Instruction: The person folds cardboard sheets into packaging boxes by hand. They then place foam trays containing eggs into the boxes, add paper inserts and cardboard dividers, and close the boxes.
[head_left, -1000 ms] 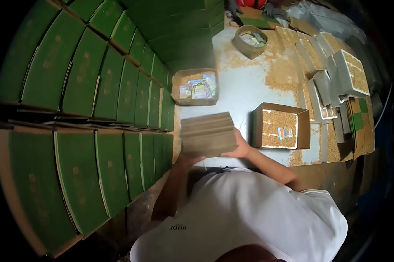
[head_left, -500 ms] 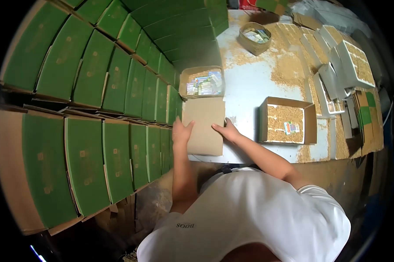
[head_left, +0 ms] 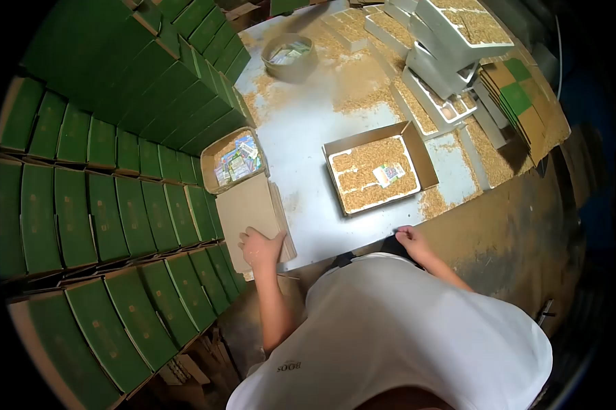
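Left hand (head_left: 258, 247): flat on the near end of the cardboard stack (head_left: 253, 217), fingers spread and pressing down, not curled around anything.
Right hand (head_left: 412, 238): at the near edge of the table (head_left: 308, 130), fingers loosely bent on the rim – nothing in it as far as I can see.
Cardboard stack: plain brown flattened sheets, matte, rectangular, lying at the table's near left corner, just below the small carton.
Small carton (head_left: 231, 158): open brown box stuffed with glossy colourful packets, touching or almost touching the stack's far end.
Open box (head_left: 378, 167): shallow cardboard tray with a white inner rim, filled with tan grainy stuff like sawdust, a little printed packet on top – sits mid-table, well apart from both hands.
Table: pale smooth sheet surface, dusted with the same tan grains.
Green boxes (head_left: 103, 205): rows of flat green-faced cartons with brown edges, packed upright along the left side.
Round tub (head_left: 289, 55): far end, low round cardboard ring.
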`<state>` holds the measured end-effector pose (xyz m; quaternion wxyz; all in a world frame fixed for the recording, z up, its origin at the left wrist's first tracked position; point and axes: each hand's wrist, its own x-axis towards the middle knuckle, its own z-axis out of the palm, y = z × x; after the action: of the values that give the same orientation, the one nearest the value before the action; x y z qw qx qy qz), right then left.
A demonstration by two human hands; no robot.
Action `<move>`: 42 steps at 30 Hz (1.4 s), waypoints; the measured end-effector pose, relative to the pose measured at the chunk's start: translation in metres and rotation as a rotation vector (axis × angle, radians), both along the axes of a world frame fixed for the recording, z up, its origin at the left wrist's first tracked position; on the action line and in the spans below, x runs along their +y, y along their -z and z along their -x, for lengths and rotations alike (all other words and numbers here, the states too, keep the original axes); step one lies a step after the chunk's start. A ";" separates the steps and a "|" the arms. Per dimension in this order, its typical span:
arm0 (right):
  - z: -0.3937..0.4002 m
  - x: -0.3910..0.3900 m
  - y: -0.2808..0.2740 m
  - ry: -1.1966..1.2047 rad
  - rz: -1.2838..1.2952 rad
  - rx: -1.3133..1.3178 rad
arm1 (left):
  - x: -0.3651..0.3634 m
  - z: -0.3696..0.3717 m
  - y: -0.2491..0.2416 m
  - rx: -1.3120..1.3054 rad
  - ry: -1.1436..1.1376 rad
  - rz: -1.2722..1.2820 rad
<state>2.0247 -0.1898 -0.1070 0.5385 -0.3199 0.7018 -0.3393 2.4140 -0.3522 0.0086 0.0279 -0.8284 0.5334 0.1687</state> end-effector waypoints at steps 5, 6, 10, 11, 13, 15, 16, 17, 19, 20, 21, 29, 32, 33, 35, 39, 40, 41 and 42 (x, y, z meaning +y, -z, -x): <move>0.065 0.017 -0.028 0.232 -0.027 -0.040 | 0.003 0.005 -0.011 -0.014 0.021 -0.003; 0.077 0.017 -0.021 0.235 0.041 -0.032 | 0.002 0.002 -0.010 -0.003 0.047 -0.053; 0.121 0.004 -0.003 0.268 0.226 0.020 | 0.005 0.008 -0.039 -0.040 0.111 -0.127; 0.126 -0.003 -0.023 0.327 0.193 -0.070 | 0.012 0.004 -0.040 -0.107 0.112 -0.042; 0.146 -0.009 -0.024 0.334 0.259 -0.094 | 0.023 -0.008 -0.049 -0.244 0.087 0.199; 0.164 -0.012 -0.024 0.333 0.285 -0.123 | 0.033 -0.006 -0.087 -0.215 0.055 0.353; 0.173 -0.012 -0.023 0.324 0.286 -0.114 | 0.035 0.021 -0.118 -0.173 0.034 0.476; 0.182 -0.011 -0.022 0.317 0.288 -0.102 | 0.034 0.057 -0.150 -0.126 0.015 0.600; 0.200 -0.011 -0.019 0.295 0.282 -0.078 | 0.033 0.112 -0.173 -0.072 0.267 0.665; 0.206 -0.011 -0.017 0.277 0.276 -0.070 | 0.033 0.154 -0.183 -0.071 0.526 0.644; 0.214 -0.011 -0.015 0.258 0.274 -0.061 | 0.030 0.195 -0.183 -0.068 0.784 0.618; 0.267 -0.018 -0.044 0.150 0.295 -0.024 | -0.012 0.274 -0.070 0.041 1.036 0.396; 0.283 -0.018 -0.045 0.224 0.327 0.004 | -0.018 0.277 -0.045 0.022 0.963 0.407; 0.286 -0.018 -0.044 0.246 0.334 0.005 | -0.024 0.278 -0.036 0.040 0.975 0.392; 0.295 -0.011 -0.030 0.238 0.331 0.001 | -0.031 0.281 -0.020 0.085 1.004 0.346; 0.295 -0.008 -0.018 0.222 0.307 0.003 | -0.046 0.275 -0.011 0.054 1.030 0.004; 0.293 -0.010 -0.019 0.218 0.292 0.012 | -0.047 0.275 -0.011 0.067 0.998 -0.110; 0.290 -0.016 -0.021 0.194 0.282 -0.030 | -0.053 0.272 -0.001 0.101 0.982 -0.160; 0.286 -0.024 -0.023 0.165 0.263 -0.072 | -0.058 0.263 0.018 0.140 0.960 -0.216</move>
<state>1.7384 -0.2138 -0.0838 0.4873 -0.3164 0.6554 -0.4826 2.1507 -0.4104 -0.0099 0.1522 -0.4685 0.8346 0.2466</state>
